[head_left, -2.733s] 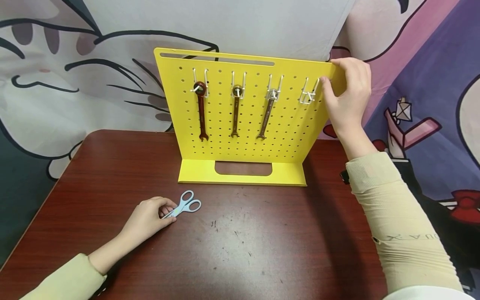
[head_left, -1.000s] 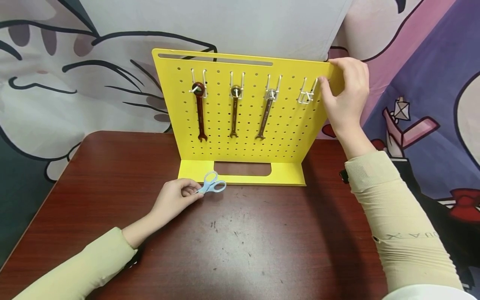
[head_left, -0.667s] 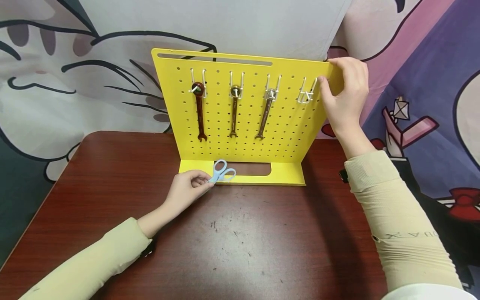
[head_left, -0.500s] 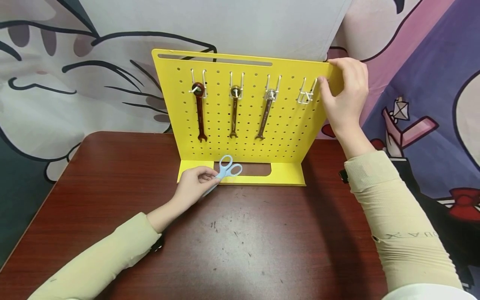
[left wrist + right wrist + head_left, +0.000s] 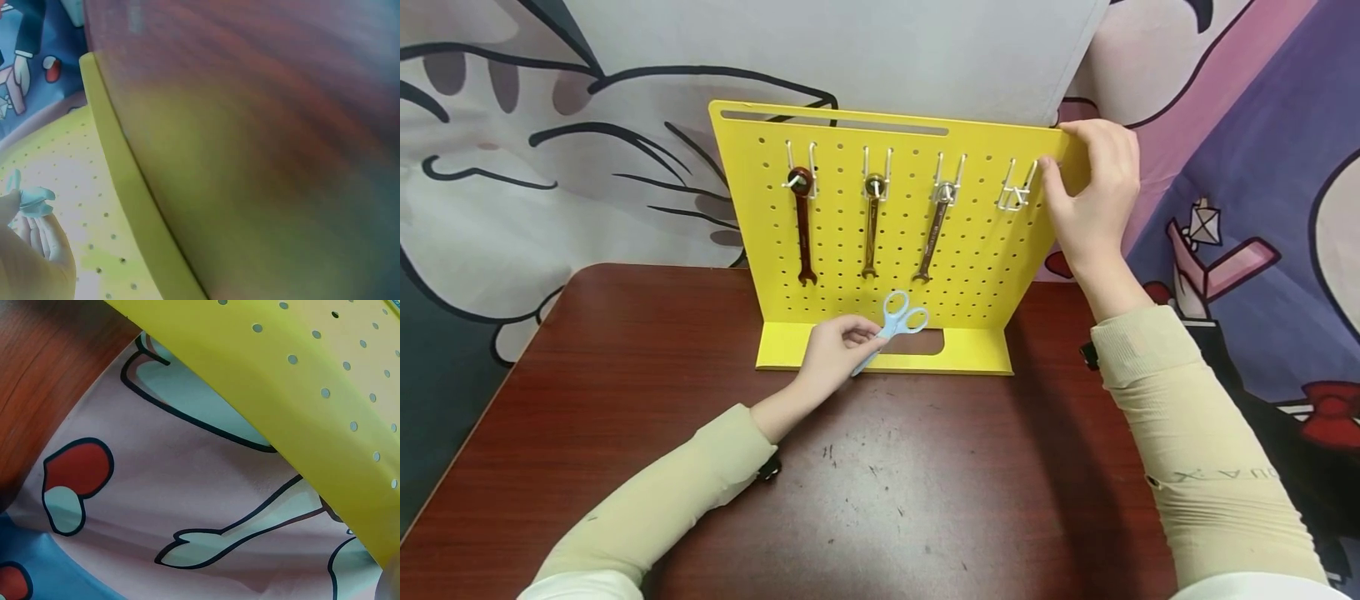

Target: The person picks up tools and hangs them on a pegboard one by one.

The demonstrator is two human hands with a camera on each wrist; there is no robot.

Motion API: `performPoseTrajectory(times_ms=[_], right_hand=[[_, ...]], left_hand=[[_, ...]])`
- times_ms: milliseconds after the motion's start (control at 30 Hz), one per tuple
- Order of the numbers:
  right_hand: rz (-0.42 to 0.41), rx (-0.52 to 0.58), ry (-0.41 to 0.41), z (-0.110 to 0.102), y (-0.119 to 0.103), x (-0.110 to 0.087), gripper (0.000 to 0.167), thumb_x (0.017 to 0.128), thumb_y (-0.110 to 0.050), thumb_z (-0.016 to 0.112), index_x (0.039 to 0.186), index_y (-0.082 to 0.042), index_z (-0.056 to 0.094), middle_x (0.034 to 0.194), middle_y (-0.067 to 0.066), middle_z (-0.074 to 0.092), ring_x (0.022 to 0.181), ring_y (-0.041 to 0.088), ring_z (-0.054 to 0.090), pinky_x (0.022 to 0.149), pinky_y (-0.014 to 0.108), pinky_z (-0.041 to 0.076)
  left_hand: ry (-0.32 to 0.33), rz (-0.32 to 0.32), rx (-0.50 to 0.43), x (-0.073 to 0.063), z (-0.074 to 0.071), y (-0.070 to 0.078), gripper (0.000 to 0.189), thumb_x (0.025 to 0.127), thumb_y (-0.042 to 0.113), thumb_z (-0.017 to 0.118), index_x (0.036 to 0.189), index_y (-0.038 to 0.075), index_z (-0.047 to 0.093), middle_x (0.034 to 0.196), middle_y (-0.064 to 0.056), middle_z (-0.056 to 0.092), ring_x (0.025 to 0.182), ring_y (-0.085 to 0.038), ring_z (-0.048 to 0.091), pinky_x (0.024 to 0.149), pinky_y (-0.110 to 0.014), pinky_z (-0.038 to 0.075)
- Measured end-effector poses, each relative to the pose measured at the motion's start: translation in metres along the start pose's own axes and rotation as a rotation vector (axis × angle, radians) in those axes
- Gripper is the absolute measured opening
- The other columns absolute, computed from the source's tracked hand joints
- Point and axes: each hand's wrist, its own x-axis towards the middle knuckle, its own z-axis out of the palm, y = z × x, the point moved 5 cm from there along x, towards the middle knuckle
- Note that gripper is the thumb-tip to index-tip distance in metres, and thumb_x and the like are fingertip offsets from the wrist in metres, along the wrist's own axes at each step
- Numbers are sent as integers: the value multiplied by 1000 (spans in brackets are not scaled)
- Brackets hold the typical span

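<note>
Light-blue scissors (image 5: 897,320) are pinched near the blades by my left hand (image 5: 835,352), handle loops up and to the right, in front of the yellow pegboard's (image 5: 887,275) lower part. In the left wrist view the scissors (image 5: 36,201) show beside my left hand's fingers (image 5: 44,240). My right hand (image 5: 1097,187) grips the pegboard's upper right edge, thumb in front. Three wrenches hang on white hooks: a left wrench (image 5: 803,225), a middle wrench (image 5: 872,227) and a right wrench (image 5: 932,233). Near my right thumb, a fourth hook (image 5: 1015,196) holds nothing.
The pegboard stands on its yellow base (image 5: 977,354) on a dark red-brown wooden table (image 5: 625,375). Close behind the board hangs cartoon-printed cloth (image 5: 647,183). My right forearm spans the table's right side.
My left hand has carried the scissors off the table, rightward and toward the board, from the front left to before the base's opening. The right hand keeps its grip on the board.
</note>
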Motion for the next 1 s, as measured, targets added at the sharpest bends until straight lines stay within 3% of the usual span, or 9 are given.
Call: performPoseTrajectory(times_ms=[500,1000], right_hand=[[-3,0,4,-1,1,0,34,94,-20,74,122,0,74,124,20,73,122,38,59,115,35,39],[-17,15,12,0,-2,0,34,92,-18,73,120,1,74,122,22,73,121,40,59,115,36,39]], left_hand=[[9,48,-133,25,35,56,21,92,11,83,108,-2,78,99,-20,79,86,-30,76,78,-26,64],[33,123,-315,48,36,116,21,94,5,80,113,-5,76,109,-23,78,95,-33,75,82,-23,63]])
